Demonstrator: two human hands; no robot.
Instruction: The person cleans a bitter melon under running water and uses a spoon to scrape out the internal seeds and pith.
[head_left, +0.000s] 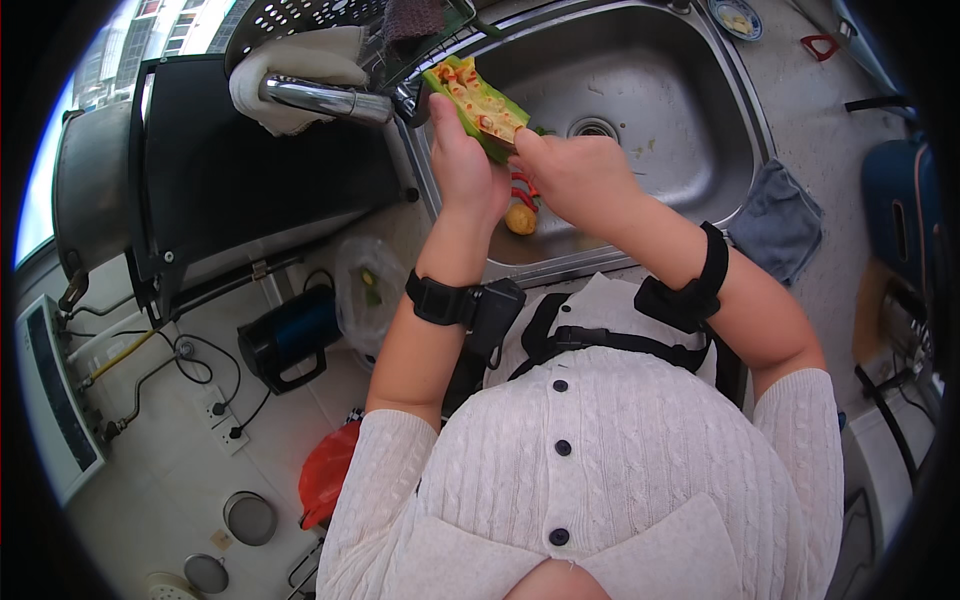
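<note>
Over the left part of the steel sink, my left hand holds a halved green gourd, cut face up. Pale yellow pith and orange-red seeds fill its hollow. My right hand is at the near end of the gourd, fingers closed around a small metal tool. Its edge lies against the pith; most of it is hidden, so its kind is unclear. Below the hands, red chili peppers and a small potato lie in the sink, partly covered by my hands.
The chrome faucet, with a cream cloth around it, juts in at left. A blue-grey rag hangs over the right sink edge. A small plate stands behind it. A clear plastic bag and dark kettle are at left.
</note>
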